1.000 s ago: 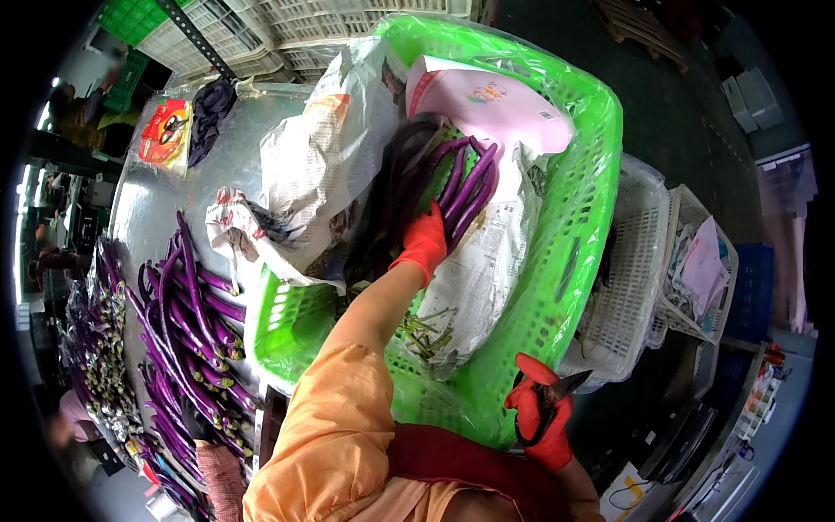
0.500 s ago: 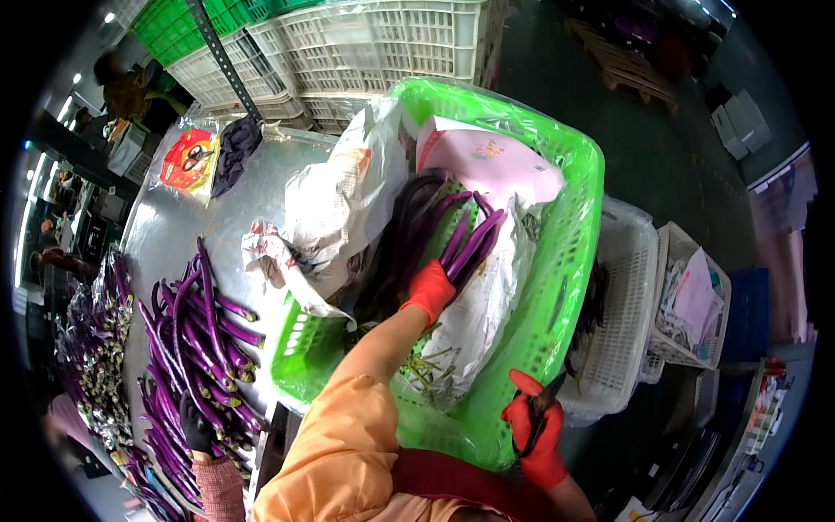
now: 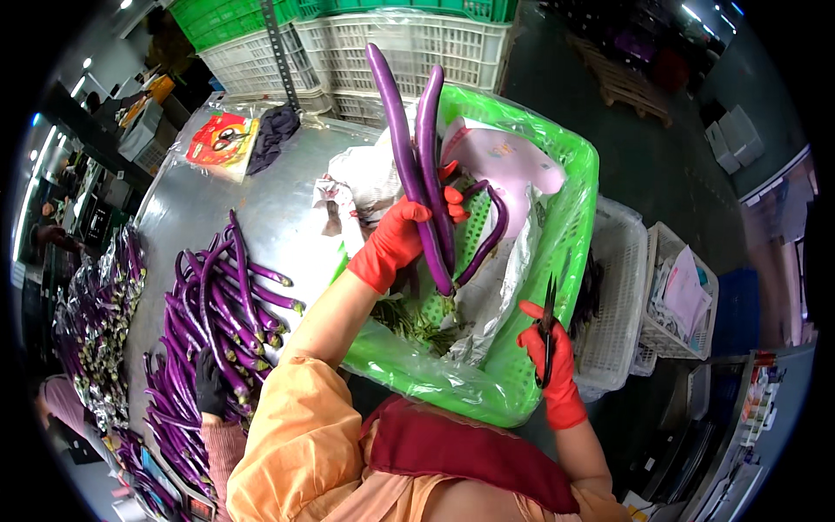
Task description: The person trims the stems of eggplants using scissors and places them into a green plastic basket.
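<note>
My left hand point(image 3: 391, 244), in a red glove, is closed round long purple eggplants point(image 3: 402, 143), raised above a green plastic-lined crate point(image 3: 581, 217). Two stand upright in the grip, stem ends down; a third, curved eggplant point(image 3: 500, 228) bends off to the right, its stem end beside theirs. My right hand point(image 3: 561, 370), also red-gloved, grips black scissors point(image 3: 549, 331) with the blades pointing up, over the crate's near right corner. Inside the crate lie crumpled paper point(image 3: 491, 300), a pink sheet point(image 3: 513, 170) and green stem trimmings point(image 3: 417, 326).
Left of the crate, a metal table point(image 3: 261, 196) carries a heap of eggplants point(image 3: 213, 300) and bagged eggplants point(image 3: 96, 322). A co-worker's black-gloved hand point(image 3: 209, 383) touches the heap. White crates point(image 3: 409, 56) stack behind; a translucent crate point(image 3: 622, 296) and small white basket point(image 3: 665, 339) stand right.
My left hand has lifted eggplants up out of the crate. My right hand has moved up slightly, and the scissor blades now point upward. The view has shifted.
</note>
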Action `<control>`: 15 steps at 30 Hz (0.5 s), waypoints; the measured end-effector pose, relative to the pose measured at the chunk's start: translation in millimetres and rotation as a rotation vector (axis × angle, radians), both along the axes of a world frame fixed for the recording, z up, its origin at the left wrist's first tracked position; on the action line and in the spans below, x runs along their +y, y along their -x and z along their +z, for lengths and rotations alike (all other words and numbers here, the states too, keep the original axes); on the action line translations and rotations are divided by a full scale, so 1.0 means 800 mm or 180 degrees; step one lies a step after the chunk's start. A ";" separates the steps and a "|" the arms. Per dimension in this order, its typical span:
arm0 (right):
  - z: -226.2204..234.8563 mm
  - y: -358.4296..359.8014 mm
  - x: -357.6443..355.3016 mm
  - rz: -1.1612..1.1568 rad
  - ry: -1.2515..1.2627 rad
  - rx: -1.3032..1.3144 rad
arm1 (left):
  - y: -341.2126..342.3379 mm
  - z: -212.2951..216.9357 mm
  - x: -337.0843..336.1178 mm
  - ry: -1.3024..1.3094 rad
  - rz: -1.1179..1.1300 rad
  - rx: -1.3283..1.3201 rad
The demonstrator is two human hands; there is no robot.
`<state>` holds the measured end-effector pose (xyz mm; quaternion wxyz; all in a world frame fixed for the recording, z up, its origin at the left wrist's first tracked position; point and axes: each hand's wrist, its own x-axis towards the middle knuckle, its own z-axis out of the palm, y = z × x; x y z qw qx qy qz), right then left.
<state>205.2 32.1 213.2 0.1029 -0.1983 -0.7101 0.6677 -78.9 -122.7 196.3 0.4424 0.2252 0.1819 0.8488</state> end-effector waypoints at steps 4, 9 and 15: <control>0.014 0.038 -0.021 0.0204 -0.0430 0.0419 | -0.003 0.034 -0.015 -0.0126 0.0091 0.0287; 0.031 0.083 -0.060 0.0313 0.0105 0.0620 | -0.005 0.091 -0.036 -0.0190 0.0411 0.0688; 0.046 0.080 -0.082 0.0270 -0.0017 0.0567 | 0.015 0.086 -0.061 -0.0838 0.0116 0.0104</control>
